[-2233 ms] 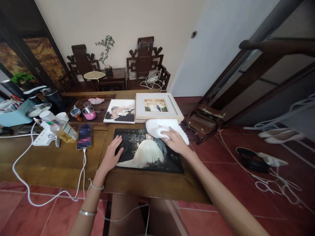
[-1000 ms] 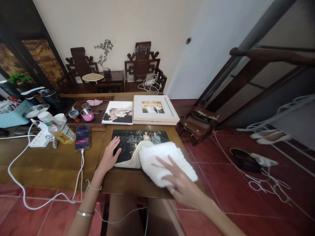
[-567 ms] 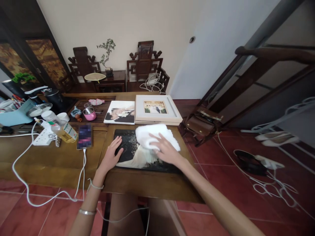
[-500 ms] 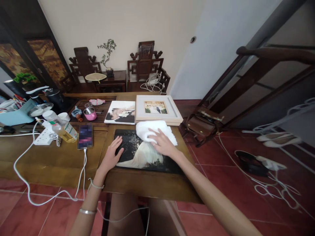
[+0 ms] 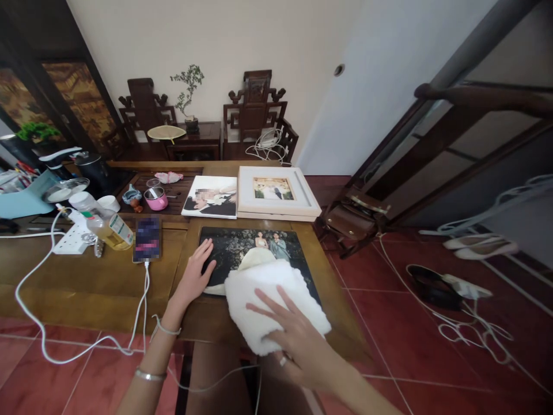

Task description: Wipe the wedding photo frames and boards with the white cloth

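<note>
Wooden table point(image 5: 90, 288) spans left to centre. Dark photo panel point(image 5: 239, 248) lies flat on it, centre of frame. White cloth point(image 5: 268, 276) covers panel's lower part, extends past its near edge, lower centre. White framed picture point(image 5: 274, 188) just behind panel, above centre. Right hand point(image 5: 300, 343), lower centre, grasps cloth, fingers splayed on top. Left hand point(image 5: 195, 278), left of centre, palm down on panel's left edge, fingers loose, extended. Bottle point(image 5: 113, 231) at left; phone point(image 5: 147, 239) just beside it; pink cup point(image 5: 156, 202) above phone.

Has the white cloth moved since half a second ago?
Yes: against the dark photo print, the white cloth under the right hand has shifted toward the person, from the print's far edge to its near edge.
</note>
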Demonstrator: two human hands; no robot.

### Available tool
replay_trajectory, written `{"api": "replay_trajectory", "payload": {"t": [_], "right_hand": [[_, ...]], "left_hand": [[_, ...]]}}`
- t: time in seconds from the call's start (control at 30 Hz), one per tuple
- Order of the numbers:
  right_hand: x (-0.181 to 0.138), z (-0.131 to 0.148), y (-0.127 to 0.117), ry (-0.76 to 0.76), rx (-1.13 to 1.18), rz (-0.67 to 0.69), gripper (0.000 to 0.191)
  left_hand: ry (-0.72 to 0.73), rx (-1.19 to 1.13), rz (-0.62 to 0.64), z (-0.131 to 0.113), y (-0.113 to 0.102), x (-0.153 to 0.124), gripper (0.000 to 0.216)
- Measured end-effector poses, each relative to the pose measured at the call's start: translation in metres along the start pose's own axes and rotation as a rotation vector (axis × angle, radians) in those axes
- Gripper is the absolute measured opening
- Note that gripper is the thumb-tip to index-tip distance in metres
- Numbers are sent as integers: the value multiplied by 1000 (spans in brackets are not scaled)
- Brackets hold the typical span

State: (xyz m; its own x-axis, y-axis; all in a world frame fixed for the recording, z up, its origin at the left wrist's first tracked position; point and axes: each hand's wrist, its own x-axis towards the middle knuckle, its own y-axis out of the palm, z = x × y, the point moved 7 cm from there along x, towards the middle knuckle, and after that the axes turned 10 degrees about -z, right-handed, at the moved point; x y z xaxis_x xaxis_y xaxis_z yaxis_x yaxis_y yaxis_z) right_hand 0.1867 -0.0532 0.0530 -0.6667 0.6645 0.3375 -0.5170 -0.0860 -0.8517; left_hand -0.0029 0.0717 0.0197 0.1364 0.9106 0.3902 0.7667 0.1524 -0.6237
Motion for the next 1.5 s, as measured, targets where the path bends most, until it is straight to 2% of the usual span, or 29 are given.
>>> {"api": "replay_trajectory", "payload": {"t": [0.07,0.13,0.33,0.43,0.5,0.57,0.73,0.8,0.87,0.97,1.1,1.2,1.27,1.37,1.5], "right_hand": [[5,-8,-3,41,-6,-17,39],[19,-29,-6,101,-45,-66,39],[92,-108,-8,254,-173,-115,40],[118,-125,-7,323,-238,-138,39],[120,-118,-4,314,-250,-137,39],[109,-96,3,251,-213,-119,39],[50,-20,15,53,-76,-77,39],[31,-3,15,18,-44,-57,37],[22,-3,12,29,-39,-61,36],[26,-33,0,116,-103,-122,35],[54,-89,-12,309,-241,-161,35],[84,-103,-11,361,-279,-160,37],[101,-92,-2,309,-251,-147,38],[112,-54,17,119,-139,-71,37],[90,-7,27,-70,39,57,36]], "left_hand": [[0,-5,-4,0,0,0,46],[4,-11,0,0,0,0,44],[16,-25,1,1,0,1,43],[16,-31,-4,1,0,1,42],[11,-33,-3,2,0,1,43],[3,-33,1,2,0,1,43],[2,-33,-2,1,0,1,44],[6,-37,-6,1,0,1,43],[1,-34,-4,1,0,1,43],[-7,-29,2,0,0,1,44],[-7,-28,-1,0,1,2,44],[-32,-45,-2,0,0,1,44],[-55,-90,-12,-1,-3,1,44],[-67,-191,-86,-5,-14,2,45],[-78,-243,-217,-9,-28,2,46]]}}
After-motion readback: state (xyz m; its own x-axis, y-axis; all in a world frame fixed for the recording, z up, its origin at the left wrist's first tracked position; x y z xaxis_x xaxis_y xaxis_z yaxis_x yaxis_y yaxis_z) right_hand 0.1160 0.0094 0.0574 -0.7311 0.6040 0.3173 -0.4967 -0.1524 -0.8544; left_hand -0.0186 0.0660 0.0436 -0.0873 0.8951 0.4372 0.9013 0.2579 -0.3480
